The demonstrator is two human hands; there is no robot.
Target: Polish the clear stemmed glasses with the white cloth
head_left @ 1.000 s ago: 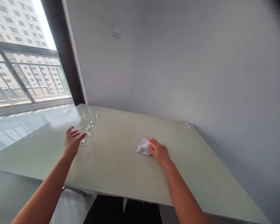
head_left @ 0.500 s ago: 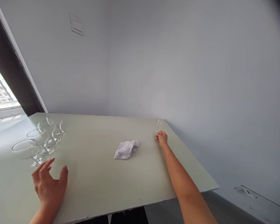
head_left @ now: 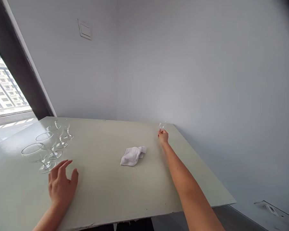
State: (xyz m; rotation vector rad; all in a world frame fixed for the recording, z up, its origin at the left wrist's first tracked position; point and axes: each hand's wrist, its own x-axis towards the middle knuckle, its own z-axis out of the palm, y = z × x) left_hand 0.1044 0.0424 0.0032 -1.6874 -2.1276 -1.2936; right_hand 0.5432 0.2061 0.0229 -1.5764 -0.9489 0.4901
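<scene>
At the far right of the table, my right hand (head_left: 163,136) is closed around the lower part of a small clear glass (head_left: 162,125), whose bowl shows above the fingers. My left hand (head_left: 62,181) hovers over or rests on the near left of the table, fingers apart and holding nothing. Just beyond it stands the nearest of several stemmed glasses (head_left: 35,153), upright in a row running away from me along the left side. Between my hands lies a crumpled white cloth (head_left: 132,156).
The pale table (head_left: 106,192) has its near edge in front of me and its far side by the grey walls. A window (head_left: 6,83) with a dark frame is at the left. A wall switch (head_left: 85,30) and a low wall socket plate (head_left: 269,209) are in view.
My right hand has reached the small glass and closed on it. My left hand has shifted slightly right in view, as has most of the scene with my head's turn.
</scene>
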